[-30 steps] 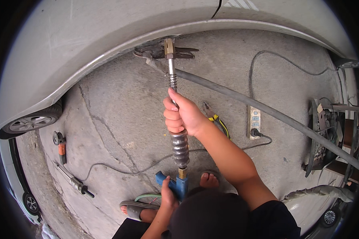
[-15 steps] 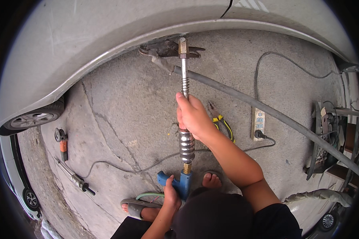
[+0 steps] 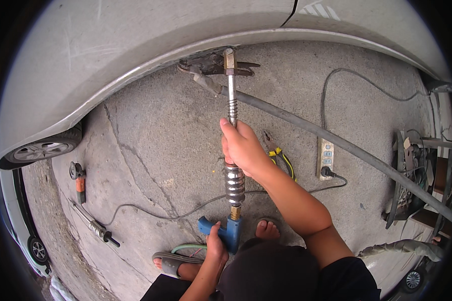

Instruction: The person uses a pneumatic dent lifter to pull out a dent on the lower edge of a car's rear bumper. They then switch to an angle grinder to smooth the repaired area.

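A slide hammer [image 3: 235, 183] with a blue pistol grip [image 3: 231, 233] runs straight away from me. My left hand [image 3: 216, 244] is closed around that grip, partly hidden by a dark cap. Farther up, my right hand [image 3: 242, 148] wraps the tool between its ribbed metal weight and the spring on its steel shaft [image 3: 232, 90]. The shaft's brass-coloured head [image 3: 229, 60] reaches the lower sill [image 3: 186, 46] of a pale car; its exact contact is hard to make out. Just left of it, a dark clamp [image 3: 208, 65] sits against the sill, with a thick grey cable [image 3: 311, 130] leading right.
Yellow-and-black pliers [image 3: 281, 159] lie right of my right hand, beside a power strip [image 3: 326, 155] with a plugged-in cord. At left lie an orange angle grinder [image 3: 79, 183] and another metal rod tool [image 3: 95, 226]. Equipment [image 3: 412, 175] stands at far right.
The view has shifted very slightly, and the car edge appears a little lower. Both hands keep their holds on the slide hammer.
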A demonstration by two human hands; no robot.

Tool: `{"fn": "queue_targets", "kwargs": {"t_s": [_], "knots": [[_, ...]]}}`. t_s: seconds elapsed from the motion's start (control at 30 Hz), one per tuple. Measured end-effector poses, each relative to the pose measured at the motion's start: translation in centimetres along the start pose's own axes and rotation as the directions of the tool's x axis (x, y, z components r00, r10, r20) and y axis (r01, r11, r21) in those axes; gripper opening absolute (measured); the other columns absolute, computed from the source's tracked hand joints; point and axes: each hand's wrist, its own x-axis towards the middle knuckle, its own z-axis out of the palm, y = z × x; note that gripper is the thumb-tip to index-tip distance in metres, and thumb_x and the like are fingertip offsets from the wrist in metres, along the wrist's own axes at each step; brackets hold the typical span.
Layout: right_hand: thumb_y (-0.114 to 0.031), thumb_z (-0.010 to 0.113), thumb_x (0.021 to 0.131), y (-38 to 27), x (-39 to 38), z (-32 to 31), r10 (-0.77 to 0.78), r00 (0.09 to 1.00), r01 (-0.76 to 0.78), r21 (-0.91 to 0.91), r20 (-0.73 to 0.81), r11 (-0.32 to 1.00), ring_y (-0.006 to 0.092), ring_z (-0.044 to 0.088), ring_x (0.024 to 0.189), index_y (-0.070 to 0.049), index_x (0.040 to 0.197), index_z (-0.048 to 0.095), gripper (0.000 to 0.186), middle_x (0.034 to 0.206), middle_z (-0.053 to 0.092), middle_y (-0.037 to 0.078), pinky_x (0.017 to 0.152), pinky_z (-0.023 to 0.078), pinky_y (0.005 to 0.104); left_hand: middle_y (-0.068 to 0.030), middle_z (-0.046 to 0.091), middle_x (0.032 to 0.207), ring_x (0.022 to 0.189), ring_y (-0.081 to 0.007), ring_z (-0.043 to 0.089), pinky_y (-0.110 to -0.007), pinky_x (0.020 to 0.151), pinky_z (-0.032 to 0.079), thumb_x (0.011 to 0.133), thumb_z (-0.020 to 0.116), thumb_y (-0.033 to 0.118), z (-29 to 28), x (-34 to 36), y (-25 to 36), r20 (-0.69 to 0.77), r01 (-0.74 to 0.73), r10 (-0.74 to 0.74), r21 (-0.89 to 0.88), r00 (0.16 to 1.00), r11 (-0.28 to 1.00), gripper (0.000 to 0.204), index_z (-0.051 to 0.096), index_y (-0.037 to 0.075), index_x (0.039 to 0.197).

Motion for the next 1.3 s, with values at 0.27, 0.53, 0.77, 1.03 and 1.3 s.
{"fn": "queue_targets", "kwargs": {"t_s": [0.27, 0.53, 0.77, 1.03, 1.3], "knots": [[-0.032, 0.050, 0.104, -0.1, 0.0, -0.1, 0.014, 1.000, -0.014, 0.006, 0.003, 1.000, 0.0062, 0.034, 0.046, -0.012, 0.081, 0.038, 0.033, 0.060, 0.040, -0.003, 0.042, 0.032, 0.0252, -0.0104, 0.058, 0.097, 0.091, -0.0223, 0.058, -0.043, 0.089, 0.049, 0.087, 0.068, 0.033, 0.5, -0.2, 0.0, -0.032, -0.022, 0.023, 0.009, 0.999, 1.000, 0.032, 0.052, 0.006, 0.096], [-0.032, 0.051, 0.104, 0.3, 0.3, -0.3, 0.010, 1.000, -0.010, 0.001, -0.011, 1.000, 0.0067, 0.036, 0.047, -0.012, 0.082, 0.038, 0.032, 0.062, 0.041, -0.003, 0.042, 0.034, 0.0256, -0.0093, 0.057, 0.097, 0.091, -0.0215, 0.057, -0.042, 0.090, 0.048, 0.087, 0.069, 0.033, 0.3, -0.1, -0.1, -0.038, -0.014, 0.014, 0.002, 0.999, 1.000, 0.033, 0.053, 0.006, 0.096], [-0.032, 0.052, 0.103, 0.2, 0.1, 0.0, -0.002, 1.000, 0.002, -0.020, 0.009, 1.000, 0.0075, 0.038, 0.049, -0.012, 0.081, 0.039, 0.033, 0.062, 0.042, -0.003, 0.044, 0.036, 0.0266, -0.0100, 0.058, 0.101, 0.095, -0.0219, 0.058, -0.042, 0.093, 0.047, 0.087, 0.068, 0.033, 0.0, -0.2, 0.1, -0.040, -0.022, 0.023, 0.022, 0.999, 1.000, 0.032, 0.054, 0.006, 0.098], [-0.028, 0.062, 0.097, 2.8, -0.3, -2.6, 0.126, 0.938, -0.141, 0.025, 0.323, 0.990, 0.0168, 0.063, 0.062, -0.006, 0.087, 0.053, 0.025, 0.072, 0.065, 0.008, 0.058, 0.051, 0.0304, -0.0150, 0.054, 0.133, 0.117, -0.0291, 0.056, -0.047, 0.105, 0.041, 0.092, 0.057, 0.044, 1.1, -1.7, 1.9, 0.095, 0.158, -0.165, 0.077, 0.982, 0.984, 0.058, 0.044, 0.007, 0.134], [-0.020, 0.068, 0.091, -3.0, 2.8, -1.2, -0.021, 0.993, 0.025, -0.033, 0.116, 0.999, 0.0164, 0.060, 0.048, -0.008, 0.078, 0.051, 0.024, 0.061, 0.060, 0.008, 0.044, 0.048, 0.0316, -0.0161, 0.049, 0.140, 0.119, -0.0290, 0.055, -0.044, 0.107, 0.038, 0.092, 0.057, 0.049, 0.6, -0.7, 1.4, 0.091, 0.105, -0.116, 0.121, 0.989, 0.987, 0.067, 0.040, 0.004, 0.138]]}}
